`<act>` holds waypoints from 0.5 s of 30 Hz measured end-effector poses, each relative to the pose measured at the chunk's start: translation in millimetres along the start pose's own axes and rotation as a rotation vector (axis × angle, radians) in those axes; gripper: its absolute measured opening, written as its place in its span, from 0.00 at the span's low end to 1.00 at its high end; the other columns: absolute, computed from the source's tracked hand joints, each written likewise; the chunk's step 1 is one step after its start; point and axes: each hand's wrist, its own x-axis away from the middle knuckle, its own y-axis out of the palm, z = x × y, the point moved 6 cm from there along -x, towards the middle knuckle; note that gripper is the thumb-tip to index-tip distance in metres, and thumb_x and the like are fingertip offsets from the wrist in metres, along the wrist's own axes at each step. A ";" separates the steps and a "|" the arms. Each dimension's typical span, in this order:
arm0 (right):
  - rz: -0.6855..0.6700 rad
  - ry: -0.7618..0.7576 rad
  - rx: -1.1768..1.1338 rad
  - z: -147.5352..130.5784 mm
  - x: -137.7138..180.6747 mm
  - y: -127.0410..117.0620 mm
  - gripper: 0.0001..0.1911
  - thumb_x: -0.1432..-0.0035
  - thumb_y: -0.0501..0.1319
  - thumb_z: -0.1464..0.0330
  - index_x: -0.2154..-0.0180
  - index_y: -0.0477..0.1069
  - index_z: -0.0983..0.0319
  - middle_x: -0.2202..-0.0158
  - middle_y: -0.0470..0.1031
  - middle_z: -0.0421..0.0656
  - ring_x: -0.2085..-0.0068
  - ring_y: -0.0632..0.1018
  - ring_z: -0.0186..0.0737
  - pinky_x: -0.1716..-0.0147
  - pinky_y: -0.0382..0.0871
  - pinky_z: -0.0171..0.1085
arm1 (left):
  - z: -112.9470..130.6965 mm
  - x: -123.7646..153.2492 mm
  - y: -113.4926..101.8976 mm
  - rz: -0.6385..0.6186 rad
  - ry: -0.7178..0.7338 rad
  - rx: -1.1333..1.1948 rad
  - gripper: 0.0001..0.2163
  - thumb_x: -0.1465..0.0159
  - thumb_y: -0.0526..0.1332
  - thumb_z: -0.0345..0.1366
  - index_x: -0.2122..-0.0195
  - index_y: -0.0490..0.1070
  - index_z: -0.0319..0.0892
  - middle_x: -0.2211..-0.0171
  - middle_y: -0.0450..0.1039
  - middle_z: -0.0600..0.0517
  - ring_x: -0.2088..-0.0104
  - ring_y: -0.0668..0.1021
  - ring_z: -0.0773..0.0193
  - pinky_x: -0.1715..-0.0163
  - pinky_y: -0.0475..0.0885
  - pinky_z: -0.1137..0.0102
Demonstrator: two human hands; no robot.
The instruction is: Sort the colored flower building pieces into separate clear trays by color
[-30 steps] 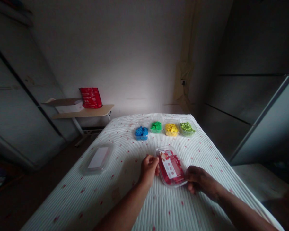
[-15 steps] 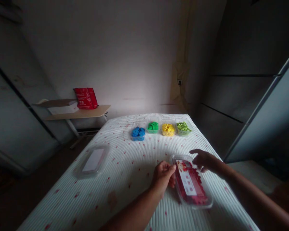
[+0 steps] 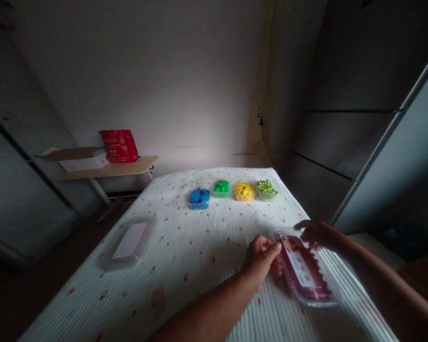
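Note:
A clear plastic container [image 3: 303, 268] with red pieces inside and a white printed label lies near the right edge of the bed-like surface. My left hand [image 3: 262, 261] pinches its left rim between thumb and fingers. At the far right corner of the same container is my right hand [image 3: 316, 233], its index finger reaching over the rim and the other fingers curled at the side, partly hidden. Farther back stand small clear tubs of blue pieces [image 3: 199, 197], green pieces [image 3: 221, 187], yellow pieces [image 3: 244, 191] and light green pieces [image 3: 267, 187].
A closed clear container [image 3: 130, 241] with a white label rests on the left of the dotted white cover [image 3: 185, 247]. Beyond, a small side table [image 3: 142, 166] bears a red bag [image 3: 119, 146] and a white box [image 3: 83, 161]. A dark cabinet [image 3: 328, 137] rises at right.
The container of red pieces has shifted to the right, with both hands moving along. My right hand has closed in on its far corner. The view has turned slightly right.

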 end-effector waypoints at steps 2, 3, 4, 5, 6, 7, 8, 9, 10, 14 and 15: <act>0.011 -0.008 0.007 8.8 -2.1 -8.3 0.14 0.58 0.60 0.72 0.65 0.70 0.64 0.80 0.74 0.41 0.83 0.72 0.33 0.84 0.64 0.31 | -4.3 -0.2 7.2 -0.044 -0.017 0.025 0.21 0.54 0.64 0.49 0.68 0.59 0.41 0.81 0.66 0.58 0.84 0.69 0.71 0.85 0.65 0.75; 0.011 -0.005 0.007 13.3 -2.9 -11.5 0.13 0.59 0.61 0.72 0.66 0.70 0.63 0.80 0.73 0.41 0.83 0.72 0.33 0.84 0.64 0.31 | -6.0 0.2 10.1 -0.062 -0.029 0.030 0.21 0.54 0.65 0.48 0.67 0.60 0.40 0.80 0.66 0.57 0.84 0.69 0.72 0.84 0.66 0.75; 0.010 0.001 0.008 17.6 -3.4 -14.3 0.13 0.60 0.62 0.72 0.66 0.70 0.63 0.81 0.73 0.41 0.84 0.71 0.33 0.85 0.63 0.31 | -7.1 1.0 12.7 -0.081 -0.040 0.032 0.22 0.54 0.65 0.47 0.66 0.60 0.40 0.79 0.66 0.57 0.83 0.69 0.72 0.83 0.66 0.75; 0.011 0.009 0.009 21.2 -3.6 -16.6 0.13 0.60 0.62 0.71 0.66 0.70 0.63 0.82 0.72 0.41 0.84 0.71 0.33 0.85 0.63 0.31 | -7.7 2.1 15.1 -0.100 -0.048 0.034 0.22 0.54 0.65 0.46 0.65 0.60 0.40 0.78 0.66 0.57 0.83 0.69 0.72 0.83 0.66 0.74; 0.015 0.020 0.014 23.9 -3.6 -18.6 0.14 0.61 0.62 0.71 0.66 0.70 0.63 0.83 0.72 0.40 0.84 0.71 0.33 0.85 0.63 0.32 | -7.9 3.6 17.4 -0.124 -0.052 0.035 0.22 0.54 0.65 0.46 0.64 0.61 0.40 0.77 0.67 0.56 0.83 0.70 0.72 0.82 0.66 0.74; 0.022 0.031 0.022 25.7 -3.3 -20.4 0.14 0.61 0.62 0.71 0.66 0.70 0.64 0.83 0.71 0.40 0.84 0.71 0.34 0.85 0.63 0.32 | -7.9 5.3 19.6 -0.149 -0.053 0.034 0.22 0.54 0.66 0.45 0.62 0.61 0.39 0.76 0.67 0.55 0.82 0.70 0.72 0.81 0.66 0.75; 0.028 0.038 0.031 26.2 -2.8 -21.7 0.14 0.61 0.62 0.71 0.66 0.70 0.64 0.84 0.71 0.40 0.85 0.70 0.34 0.85 0.63 0.33 | -8.2 7.0 21.5 -0.174 -0.051 0.029 0.23 0.54 0.66 0.44 0.61 0.62 0.39 0.75 0.68 0.54 0.81 0.71 0.72 0.81 0.66 0.75; 0.031 0.046 0.040 25.8 -2.2 -22.6 0.14 0.61 0.63 0.71 0.66 0.70 0.64 0.84 0.71 0.40 0.85 0.70 0.34 0.85 0.62 0.33 | -8.8 8.7 22.7 -0.199 -0.047 0.021 0.24 0.54 0.66 0.44 0.59 0.62 0.38 0.75 0.68 0.53 0.80 0.71 0.72 0.80 0.66 0.75; 0.028 0.057 0.049 24.8 -1.7 -23.0 0.14 0.61 0.63 0.71 0.66 0.70 0.64 0.84 0.71 0.40 0.84 0.70 0.35 0.84 0.62 0.33 | -10.0 10.2 23.0 -0.221 -0.046 0.007 0.25 0.53 0.66 0.44 0.58 0.63 0.37 0.75 0.68 0.53 0.80 0.71 0.72 0.80 0.65 0.75; 0.062 0.068 0.097 18.5 -2.4 -29.6 0.15 0.62 0.64 0.69 0.67 0.71 0.63 0.82 0.72 0.42 0.82 0.72 0.37 0.83 0.62 0.34 | -10.9 9.5 2.4 -0.209 0.005 -0.149 0.26 0.49 0.63 0.43 0.51 0.62 0.38 0.73 0.68 0.52 0.78 0.72 0.70 0.79 0.66 0.74; 0.092 0.042 0.109 15.7 -4.0 -33.3 0.15 0.61 0.65 0.68 0.67 0.71 0.63 0.81 0.73 0.43 0.81 0.72 0.37 0.83 0.62 0.34 | -5.3 7.4 -10.4 -0.160 0.065 -0.248 0.25 0.48 0.62 0.42 0.50 0.62 0.38 0.72 0.69 0.52 0.76 0.72 0.68 0.77 0.67 0.73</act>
